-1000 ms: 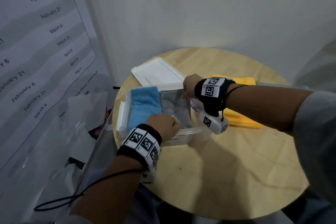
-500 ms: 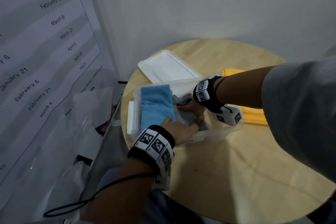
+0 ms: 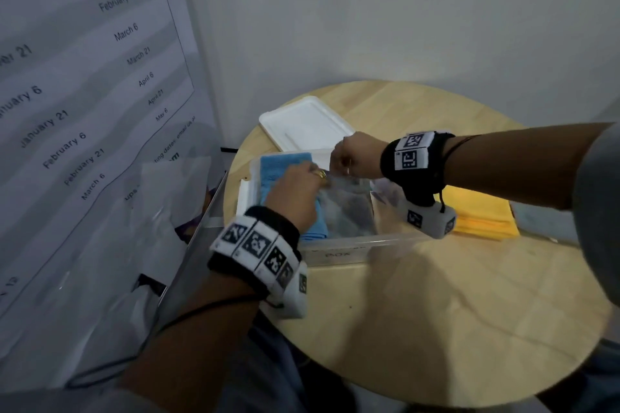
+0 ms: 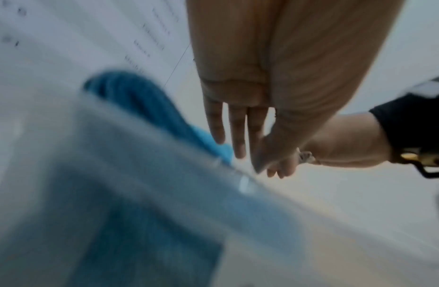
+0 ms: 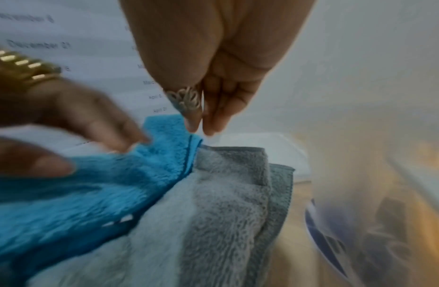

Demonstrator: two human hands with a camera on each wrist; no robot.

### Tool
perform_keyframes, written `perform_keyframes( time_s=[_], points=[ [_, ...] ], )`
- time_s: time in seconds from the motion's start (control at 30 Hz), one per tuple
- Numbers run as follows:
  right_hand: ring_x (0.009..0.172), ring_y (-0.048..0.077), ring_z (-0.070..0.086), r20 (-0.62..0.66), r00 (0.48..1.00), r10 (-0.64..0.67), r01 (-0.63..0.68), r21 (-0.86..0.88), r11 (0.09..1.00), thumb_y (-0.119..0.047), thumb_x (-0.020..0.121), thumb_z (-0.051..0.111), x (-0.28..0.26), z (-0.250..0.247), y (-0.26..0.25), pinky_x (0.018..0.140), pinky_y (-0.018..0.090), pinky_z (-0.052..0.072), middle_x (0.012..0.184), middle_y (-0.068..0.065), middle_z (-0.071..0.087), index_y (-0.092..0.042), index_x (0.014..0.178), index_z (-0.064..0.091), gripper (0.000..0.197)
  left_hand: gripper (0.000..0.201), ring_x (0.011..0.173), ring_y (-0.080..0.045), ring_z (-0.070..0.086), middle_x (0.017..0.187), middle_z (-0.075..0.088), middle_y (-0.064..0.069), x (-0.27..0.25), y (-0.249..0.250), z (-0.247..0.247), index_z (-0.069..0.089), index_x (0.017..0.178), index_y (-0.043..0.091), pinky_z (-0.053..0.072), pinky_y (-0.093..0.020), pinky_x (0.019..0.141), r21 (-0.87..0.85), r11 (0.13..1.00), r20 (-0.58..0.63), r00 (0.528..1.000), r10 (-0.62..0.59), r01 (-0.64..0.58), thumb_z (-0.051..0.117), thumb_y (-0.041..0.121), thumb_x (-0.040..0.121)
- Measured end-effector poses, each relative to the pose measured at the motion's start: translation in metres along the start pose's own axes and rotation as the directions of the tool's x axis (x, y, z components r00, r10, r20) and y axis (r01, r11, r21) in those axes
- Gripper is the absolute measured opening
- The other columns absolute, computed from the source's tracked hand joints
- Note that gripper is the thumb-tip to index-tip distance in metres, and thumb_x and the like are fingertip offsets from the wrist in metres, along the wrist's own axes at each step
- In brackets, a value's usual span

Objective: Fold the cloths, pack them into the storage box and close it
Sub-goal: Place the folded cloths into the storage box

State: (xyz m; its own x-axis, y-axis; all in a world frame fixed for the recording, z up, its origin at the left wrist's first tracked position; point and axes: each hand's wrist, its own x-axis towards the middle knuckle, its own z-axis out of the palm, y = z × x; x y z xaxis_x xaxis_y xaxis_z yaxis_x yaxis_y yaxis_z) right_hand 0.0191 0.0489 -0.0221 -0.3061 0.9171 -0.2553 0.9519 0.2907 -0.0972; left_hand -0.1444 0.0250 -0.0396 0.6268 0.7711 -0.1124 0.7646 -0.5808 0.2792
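Note:
A clear storage box (image 3: 352,245) stands on the round wooden table (image 3: 436,329). Inside it a folded blue cloth (image 3: 285,161) lies on the left and a folded grey cloth (image 3: 349,211) on the right, edge to edge. My left hand (image 3: 312,174) reaches into the box; its straight fingers (image 4: 237,136) touch the blue cloth (image 5: 90,194) near the seam with the grey cloth (image 5: 225,203). My right hand (image 3: 342,164) hovers over the far rim, its fingertips (image 5: 213,124) drawn together just above the blue cloth's corner, with nothing seen between them.
The white lid (image 3: 302,124) lies flat behind the box. A folded yellow cloth (image 3: 479,214) sits on the table to the right of the box. A printed poster (image 3: 84,77) and clear plastic sheeting (image 3: 117,245) stand close on the left. The wall is just behind the table.
My right hand has lifted off the grey cloth inside the box and now sits over the far rim. The left hand slid further in along the blue cloth.

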Motion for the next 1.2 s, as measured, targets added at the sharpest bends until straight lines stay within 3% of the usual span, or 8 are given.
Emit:
perform_keyframes(
  time_s=[0.23, 0.37, 0.5, 0.57, 0.7, 0.83, 1.03, 1.2],
  points=[
    [0.144, 0.035, -0.013, 0.410, 0.912, -0.003, 0.218, -0.479, 0.850, -0.047, 0.077, 0.068, -0.001, 0.060, 0.001, 0.117, 0.046, -0.002, 0.154, 0.015, -0.024, -0.019, 0.147, -0.018, 0.114, 0.132, 0.143, -0.031, -0.021, 0.154, -0.029, -0.005, 0.027, -0.042, 0.001, -0.021, 0.146, 0.022, 0.001, -0.057, 0.113, 0.352, 0.936, 0.400, 0.900, -0.172, 0.023, 0.076, 0.056, 0.065],
    [0.143, 0.041, -0.010, 0.424, 0.904, -0.051, 0.250, -0.428, 0.868, -0.044, 0.083, 0.059, 0.011, 0.081, 0.012, 0.118, 0.051, 0.003, 0.152, 0.015, -0.027, -0.033, 0.134, -0.035, 0.108, 0.131, 0.142, -0.030, -0.024, 0.153, -0.031, -0.007, 0.032, -0.058, 0.013, -0.027, 0.144, 0.017, -0.006, -0.053, 0.114, 0.355, 0.934, 0.442, 0.887, -0.135, -0.035, 0.067, 0.066, 0.067],
    [0.138, 0.043, 0.021, 0.199, 0.966, -0.165, 0.234, -0.396, 0.888, -0.054, 0.085, 0.045, 0.028, 0.116, 0.018, 0.093, 0.050, 0.047, 0.156, 0.008, -0.017, -0.031, 0.135, -0.039, 0.100, 0.130, 0.144, -0.030, -0.016, 0.155, -0.025, -0.007, 0.040, -0.066, 0.018, -0.025, 0.145, 0.019, -0.004, -0.051, 0.115, 0.374, 0.926, 0.470, 0.872, -0.137, -0.056, 0.063, 0.073, 0.065],
    [0.143, 0.041, -0.004, 0.298, 0.936, -0.189, 0.298, -0.381, 0.875, -0.049, 0.089, 0.048, 0.025, 0.103, 0.011, 0.111, 0.050, 0.025, 0.153, 0.008, -0.025, -0.036, 0.116, -0.056, 0.108, 0.144, 0.145, -0.034, 0.002, 0.158, -0.009, -0.010, 0.049, -0.074, 0.023, -0.014, 0.148, 0.023, 0.012, -0.058, 0.115, 0.393, 0.920, 0.458, 0.866, -0.201, 0.006, 0.063, 0.086, 0.045],
    [0.143, 0.037, 0.004, 0.563, 0.825, -0.050, 0.152, -0.136, 0.979, -0.033, 0.080, 0.071, 0.023, 0.047, 0.004, 0.115, 0.040, 0.010, 0.157, 0.014, -0.005, -0.022, 0.150, 0.000, 0.101, 0.142, 0.146, -0.030, 0.002, 0.158, -0.012, -0.005, 0.051, -0.074, 0.018, -0.016, 0.148, 0.022, 0.014, -0.052, 0.117, 0.462, 0.885, 0.475, 0.857, -0.202, -0.048, 0.068, 0.081, 0.049],
    [0.114, 0.024, 0.058, 0.160, 0.968, 0.195, -0.231, 0.248, 0.941, -0.001, 0.086, 0.056, -0.007, -0.001, 0.023, 0.088, 0.022, 0.044, 0.128, 0.007, 0.059, -0.010, 0.124, 0.059, 0.039, 0.106, 0.138, -0.031, 0.027, 0.153, 0.020, -0.009, 0.037, -0.030, -0.017, 0.021, 0.148, 0.016, 0.032, -0.044, 0.110, 0.426, 0.900, 0.359, 0.930, -0.078, -0.089, 0.076, 0.055, 0.066],
    [0.061, 0.008, 0.063, 0.280, 0.875, 0.396, -0.446, 0.140, 0.884, -0.022, 0.078, 0.075, -0.026, 0.018, 0.060, 0.075, 0.034, 0.052, 0.073, -0.005, 0.072, -0.021, 0.067, 0.074, 0.011, 0.020, 0.109, -0.029, 0.057, 0.117, 0.060, -0.015, 0.053, 0.042, -0.013, 0.062, 0.106, 0.002, 0.047, -0.032, 0.091, 0.300, 0.954, 0.226, 0.970, -0.093, 0.021, 0.053, 0.008, 0.090],
    [0.076, 0.026, 0.051, 0.289, 0.814, 0.504, -0.517, -0.034, 0.855, -0.035, 0.083, 0.063, -0.053, 0.005, 0.028, 0.067, 0.037, 0.040, 0.089, 0.012, 0.048, -0.016, 0.088, 0.052, 0.023, 0.017, 0.080, -0.018, 0.057, 0.077, 0.057, -0.003, 0.095, 0.053, 0.001, 0.060, 0.073, 0.010, 0.047, -0.026, 0.074, 0.370, 0.927, 0.285, 0.942, -0.179, 0.065, 0.056, 0.016, 0.089]
  ],
)
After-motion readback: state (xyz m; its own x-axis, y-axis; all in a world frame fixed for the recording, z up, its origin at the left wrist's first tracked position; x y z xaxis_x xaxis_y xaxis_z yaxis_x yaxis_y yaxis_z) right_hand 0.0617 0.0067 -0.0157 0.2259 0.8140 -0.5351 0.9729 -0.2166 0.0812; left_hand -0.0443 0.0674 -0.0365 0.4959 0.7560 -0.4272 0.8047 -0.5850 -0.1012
